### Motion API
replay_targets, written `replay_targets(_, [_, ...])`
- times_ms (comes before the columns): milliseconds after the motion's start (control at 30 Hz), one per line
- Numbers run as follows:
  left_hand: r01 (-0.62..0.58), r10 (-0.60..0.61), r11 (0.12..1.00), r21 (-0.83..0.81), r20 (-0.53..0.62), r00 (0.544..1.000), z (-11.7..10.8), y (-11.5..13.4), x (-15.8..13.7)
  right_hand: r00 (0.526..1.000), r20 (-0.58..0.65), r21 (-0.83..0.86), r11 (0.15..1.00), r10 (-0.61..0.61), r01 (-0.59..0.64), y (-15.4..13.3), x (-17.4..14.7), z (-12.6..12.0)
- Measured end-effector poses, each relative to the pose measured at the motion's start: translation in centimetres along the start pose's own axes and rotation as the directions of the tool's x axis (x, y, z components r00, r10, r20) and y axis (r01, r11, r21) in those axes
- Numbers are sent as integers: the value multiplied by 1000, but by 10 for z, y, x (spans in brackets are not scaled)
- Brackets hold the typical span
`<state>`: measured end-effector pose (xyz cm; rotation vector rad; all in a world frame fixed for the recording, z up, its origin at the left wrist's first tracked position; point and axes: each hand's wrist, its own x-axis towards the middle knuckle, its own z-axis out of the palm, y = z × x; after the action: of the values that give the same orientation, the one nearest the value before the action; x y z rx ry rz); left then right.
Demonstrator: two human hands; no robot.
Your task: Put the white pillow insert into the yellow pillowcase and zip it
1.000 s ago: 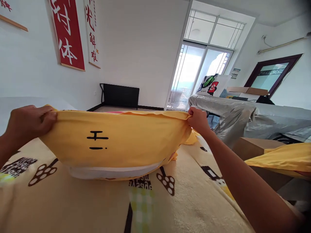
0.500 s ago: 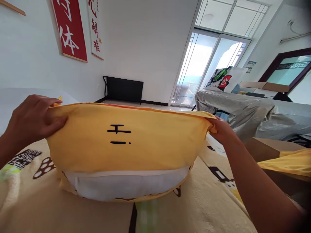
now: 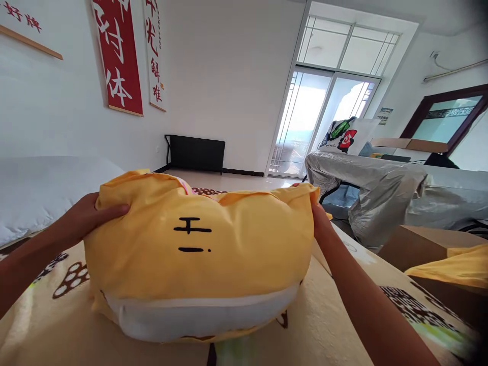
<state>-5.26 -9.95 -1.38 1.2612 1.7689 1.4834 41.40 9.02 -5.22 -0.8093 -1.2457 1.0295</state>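
Observation:
A yellow pillowcase (image 3: 244,244) with black "Hi" lettering stands upright in front of me, bulging around a white pillow (image 3: 183,320) that shows along its lower near side. My left hand (image 3: 101,211) is closed on the upper left corner, thumb lying over the near face. At the upper right corner my right hand (image 3: 320,218) grips the fabric, its fingers mostly hidden behind the cloth. The top edge sags between the hands, and a bit of pink and white shows behind it. Under the pillow lies a cream patterned blanket (image 3: 324,315).
Another white pillow (image 3: 41,188) lies at the left. On the right stands a cardboard box (image 3: 415,246) with yellow cloth (image 3: 453,264) over its edge. Behind it is a table under silver plastic sheeting (image 3: 377,178), and a black folded panel (image 3: 196,154) leans at the far wall.
Both hands have come closer together and lower in view, still holding the corners. The pillowcase's top edge went from taut to slack and bunched. The camera view has tilted up slightly.

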Motion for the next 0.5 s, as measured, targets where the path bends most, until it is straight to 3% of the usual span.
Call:
replay_targets(133, [-77,77,997,-1,63,995,28,29,-19,986,139,-40,994,-91,98,-16,-24,52])
replay_targets(267, [-310,310,951,-18,28,950,55,41,-28,953,223,-168,955,-206,246,-39,-43,91])
replay_targets(400, [-595,595,803,45,-139,792,83,53,-33,843,340,-241,828,-416,506,-61,-68,129])
replay_targets(500, [-666,671,734,134,-298,679,91,62,-29,808,382,-267,783,-450,562,-65,-75,140])
